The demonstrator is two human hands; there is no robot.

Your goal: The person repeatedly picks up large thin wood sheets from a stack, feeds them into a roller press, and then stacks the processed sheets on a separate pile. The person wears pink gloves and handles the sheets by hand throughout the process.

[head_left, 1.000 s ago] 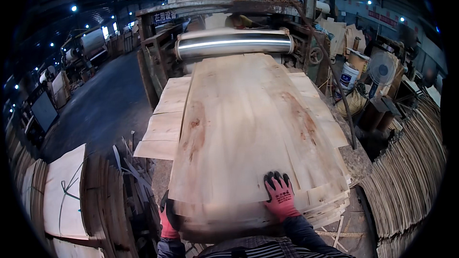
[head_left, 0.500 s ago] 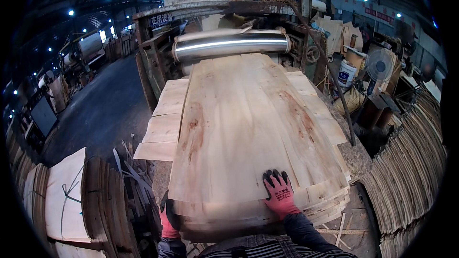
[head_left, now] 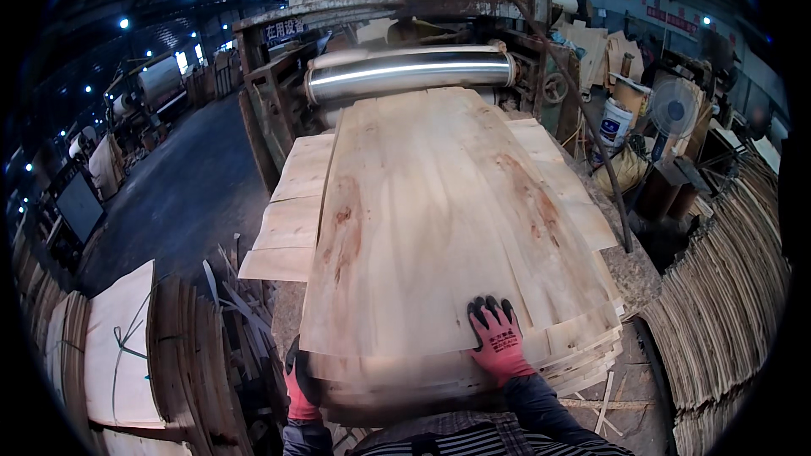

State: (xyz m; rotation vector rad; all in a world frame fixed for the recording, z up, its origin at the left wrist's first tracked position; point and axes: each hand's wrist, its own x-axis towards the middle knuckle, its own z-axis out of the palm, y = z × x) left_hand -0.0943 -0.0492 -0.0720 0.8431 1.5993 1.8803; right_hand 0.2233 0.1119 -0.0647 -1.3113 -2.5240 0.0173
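Note:
A large pale wood veneer sheet with reddish-brown knot marks lies on top of a stack of veneer sheets. Its far end reaches up to a shiny metal roller. My right hand, in a pink glove with black fingertips, rests flat near the sheet's close edge, fingers spread. At the stack's near left corner my left hand, gloved alike, is closed on the sheet edges. Some of its fingers are hidden.
Smaller veneer pieces stick out beneath on the left. Tall veneer stacks stand at left and right. A dark rod slants down the machine's right side. A white bucket and a fan stand farther right.
The view has shifted slightly. Both hands keep nearly the same places on the stack, and the top sheet shows no clear movement.

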